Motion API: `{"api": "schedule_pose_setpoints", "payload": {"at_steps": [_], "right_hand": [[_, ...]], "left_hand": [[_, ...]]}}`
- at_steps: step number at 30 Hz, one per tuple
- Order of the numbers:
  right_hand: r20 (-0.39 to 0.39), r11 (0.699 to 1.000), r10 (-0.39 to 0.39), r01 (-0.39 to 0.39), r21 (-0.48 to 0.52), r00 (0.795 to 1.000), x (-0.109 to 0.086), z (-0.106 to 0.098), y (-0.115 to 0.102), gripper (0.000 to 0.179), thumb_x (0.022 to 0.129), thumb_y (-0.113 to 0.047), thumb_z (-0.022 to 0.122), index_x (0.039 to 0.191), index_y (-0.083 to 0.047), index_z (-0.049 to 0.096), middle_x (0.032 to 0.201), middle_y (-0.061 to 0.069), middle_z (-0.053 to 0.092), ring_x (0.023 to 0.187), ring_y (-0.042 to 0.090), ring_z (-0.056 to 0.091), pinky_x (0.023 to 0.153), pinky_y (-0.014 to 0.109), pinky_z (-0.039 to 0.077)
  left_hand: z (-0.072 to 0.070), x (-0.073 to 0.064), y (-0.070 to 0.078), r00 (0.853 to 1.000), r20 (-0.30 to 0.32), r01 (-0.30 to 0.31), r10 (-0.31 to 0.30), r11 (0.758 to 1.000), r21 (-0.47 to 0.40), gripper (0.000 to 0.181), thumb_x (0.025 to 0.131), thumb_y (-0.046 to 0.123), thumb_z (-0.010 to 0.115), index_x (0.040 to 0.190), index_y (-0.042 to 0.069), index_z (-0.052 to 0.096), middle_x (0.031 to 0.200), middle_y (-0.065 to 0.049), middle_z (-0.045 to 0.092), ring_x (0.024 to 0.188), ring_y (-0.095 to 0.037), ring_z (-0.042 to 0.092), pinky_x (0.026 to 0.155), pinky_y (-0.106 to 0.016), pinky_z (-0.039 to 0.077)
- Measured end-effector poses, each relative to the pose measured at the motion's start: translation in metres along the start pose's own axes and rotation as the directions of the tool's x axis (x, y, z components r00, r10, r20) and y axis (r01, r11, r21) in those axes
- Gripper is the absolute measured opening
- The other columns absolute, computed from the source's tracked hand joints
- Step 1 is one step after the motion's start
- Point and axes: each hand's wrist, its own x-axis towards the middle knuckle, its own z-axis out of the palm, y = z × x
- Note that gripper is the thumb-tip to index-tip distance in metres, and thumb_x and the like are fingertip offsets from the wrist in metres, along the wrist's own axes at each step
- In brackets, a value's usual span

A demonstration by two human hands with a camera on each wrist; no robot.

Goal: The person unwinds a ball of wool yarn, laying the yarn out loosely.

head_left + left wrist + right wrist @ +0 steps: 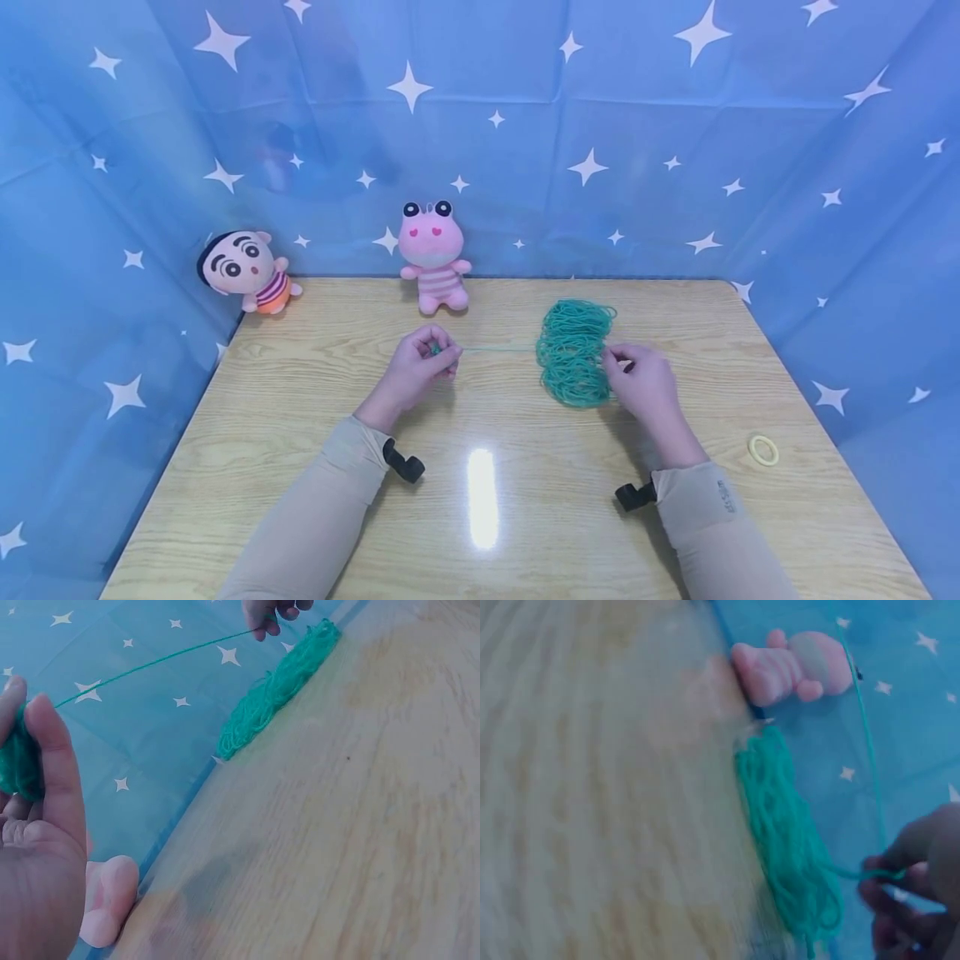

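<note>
A skein of green yarn (576,354) lies loosely looped on the table. My left hand (420,364), to the left of the skein, grips a small wound bundle of green yarn (21,759) between thumb and fingers. At the skein's right side, my right hand (643,379) pinches a strand between thumb and fingertips. That yarn strand (161,658) runs straight through the air from the bundle to the right hand. In the right wrist view a short length also leads from the skein (784,832) to the pinching fingers (900,862).
A pink plush toy (432,260) stands at the table's back edge, and a plush doll (251,273) leans at the back left corner. A pale yellow ring (763,451) lies on the wooden table (555,517) at the right. A starry blue curtain (495,208) surrounds the table.
</note>
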Motion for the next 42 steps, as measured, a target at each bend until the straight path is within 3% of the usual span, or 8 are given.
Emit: {"api": "schedule_pose_setpoints", "payload": {"at_steps": [3, 7, 11, 15, 21, 27, 31, 42], "right_hand": [[0.052, 0.995, -0.032, 0.037, -0.098, 0.998, -0.002, 0.008, -0.009, 0.043, 0.112, -0.030, 0.055, 0.138, -0.002, 0.073, 0.147, 0.031, 0.063, 0.122, 0.050, 0.067, 0.098, 0.065, 0.059], [-0.001, 0.959, -0.267, 0.266, -0.100, 0.964, -0.005, 0.030, -0.034, 0.042, 0.108, -0.020, 0.061, 0.144, 0.002, 0.068, 0.153, 0.031, 0.058, 0.142, 0.053, 0.054, 0.119, 0.071, 0.044], [0.081, 0.891, -0.450, 0.441, 0.113, 0.889, -0.009, 0.056, -0.069, 0.052, 0.112, -0.021, 0.063, 0.161, -0.009, 0.053, 0.162, 0.017, 0.057, 0.119, 0.033, 0.068, 0.101, 0.051, 0.060], [0.201, 0.860, -0.485, 0.421, 0.290, 0.851, -0.011, 0.077, -0.097, 0.050, 0.115, -0.026, 0.060, 0.162, -0.015, 0.053, 0.144, 0.011, 0.072, 0.091, 0.013, 0.068, 0.077, 0.029, 0.061], [0.027, 0.855, -0.473, 0.452, 0.256, 0.881, -0.012, 0.084, -0.108, 0.018, 0.109, -0.020, 0.070, 0.119, -0.012, 0.083, 0.094, 0.007, 0.082, 0.068, 0.009, 0.058, 0.060, 0.025, 0.051], [-0.110, 0.849, -0.444, 0.456, 0.265, 0.889, -0.010, 0.071, -0.096, 0.014, 0.108, -0.016, 0.073, 0.114, -0.013, 0.084, 0.093, 0.001, 0.082, 0.069, 0.007, 0.063, 0.061, 0.024, 0.054], [-0.130, 0.849, -0.433, 0.452, 0.275, 0.892, -0.009, 0.062, -0.083, 0.014, 0.108, -0.014, 0.072, 0.114, -0.010, 0.084, 0.093, 0.004, 0.082, 0.070, 0.006, 0.064, 0.061, 0.022, 0.054], [-0.198, 0.901, -0.328, 0.368, 0.228, 0.924, -0.007, 0.026, -0.053, 0.015, 0.108, -0.015, 0.072, 0.116, -0.010, 0.084, 0.095, 0.009, 0.081, 0.067, 0.006, 0.056, 0.058, 0.018, 0.046]], "left_hand": [[0.002, 0.001, 0.000, 0.999, -0.045, 0.018, -0.013, 0.993, 0.116, 0.023, 0.104, 0.000, 0.069, 0.090, 0.016, 0.060, 0.093, 0.006, 0.073, 0.075, -0.009, 0.067, 0.071, -0.023, 0.062], [0.005, 0.001, 0.002, 1.000, -0.016, -0.004, 0.007, 0.977, 0.212, 0.010, 0.100, 0.005, 0.076, 0.096, 0.011, 0.069, 0.089, 0.006, 0.075, 0.075, -0.010, 0.069, 0.073, -0.023, 0.061], [0.008, -0.001, 0.002, 0.998, 0.049, -0.034, 0.024, 0.979, 0.202, 0.005, 0.100, 0.000, 0.074, 0.104, 0.001, 0.071, 0.095, 0.007, 0.078, 0.078, -0.009, 0.070, 0.074, -0.024, 0.062], [0.009, -0.002, 0.001, 0.995, 0.102, -0.031, 0.011, 0.981, 0.190, 0.015, 0.098, -0.006, 0.072, 0.112, -0.008, 0.070, 0.101, 0.007, 0.079, 0.081, -0.009, 0.072, 0.077, -0.025, 0.065], [0.008, -0.002, 0.004, 0.990, 0.138, -0.024, 0.000, 0.985, 0.173, 0.023, 0.100, -0.006, 0.070, 0.122, -0.014, 0.067, 0.102, 0.004, 0.079, 0.087, -0.010, 0.076, 0.084, -0.028, 0.068], [0.007, -0.001, 0.004, 0.997, 0.078, -0.016, 0.007, 0.994, 0.112, 0.010, 0.102, -0.007, 0.067, 0.107, 0.002, 0.068, 0.097, 0.004, 0.078, 0.086, -0.009, 0.077, 0.082, -0.026, 0.068], [0.006, -0.001, 0.002, 0.999, 0.025, -0.027, 0.025, 0.995, 0.091, 0.024, 0.103, -0.005, 0.067, 0.094, 0.015, 0.058, 0.089, 0.006, 0.072, 0.077, -0.008, 0.070, 0.073, -0.022, 0.064], [0.006, -0.001, 0.005, 1.000, -0.003, -0.019, 0.019, 0.999, 0.032, 0.023, 0.104, -0.006, 0.065, 0.093, 0.013, 0.060, 0.094, 0.006, 0.079, 0.083, -0.007, 0.074, 0.079, -0.023, 0.066]]}}
